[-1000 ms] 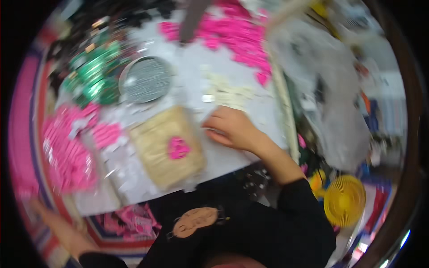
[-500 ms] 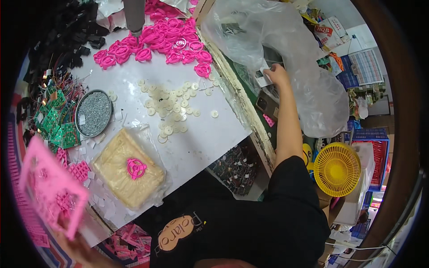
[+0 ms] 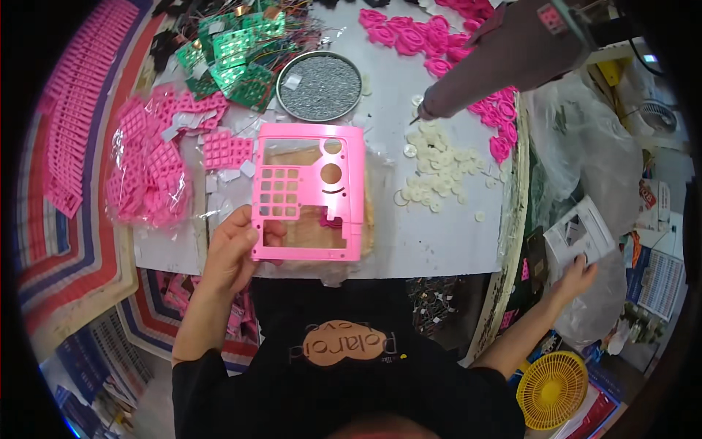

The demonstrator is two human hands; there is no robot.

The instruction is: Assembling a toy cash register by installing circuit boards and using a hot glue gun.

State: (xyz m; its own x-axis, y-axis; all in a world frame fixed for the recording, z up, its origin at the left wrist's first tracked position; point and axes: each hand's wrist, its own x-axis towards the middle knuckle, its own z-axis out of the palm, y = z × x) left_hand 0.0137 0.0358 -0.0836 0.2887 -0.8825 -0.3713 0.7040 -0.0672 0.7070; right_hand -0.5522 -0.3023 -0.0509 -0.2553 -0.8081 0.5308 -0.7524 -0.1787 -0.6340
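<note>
My left hand (image 3: pixel 238 245) is closed on the lower left edge of a pink plastic casing panel (image 3: pixel 354 190). This panel has a grid of square holes, two round holes and larger cut-outs. It is held over a beige pad (image 3: pixel 371 201) in clear plastic, and part of a pink ring piece shows through a lower opening. Over on the right, my right hand (image 3: pixel 576 279) pinches the lower edge of a white flat piece (image 3: pixel 596 228) with a greyish area in it. Behind that piece lies a crumpled clear plastic bag (image 3: pixel 621 179).
An electric screwdriver (image 3: pixel 475 73) hangs over the table's right side, above loose white discs (image 3: pixel 439 172) and pink ring pieces (image 3: pixel 409 36). Left of it are a dish of small metal screws (image 3: pixel 319 88), green circuit boards (image 3: pixel 234 51) and bagged pink keypads (image 3: pixel 146 168). A yellow basket (image 3: pixel 552 391) stands lower right.
The view has turned to the left. My left hand has brought the pink panel from the lower left to over the pad. My right hand has drawn the white piece toward me.
</note>
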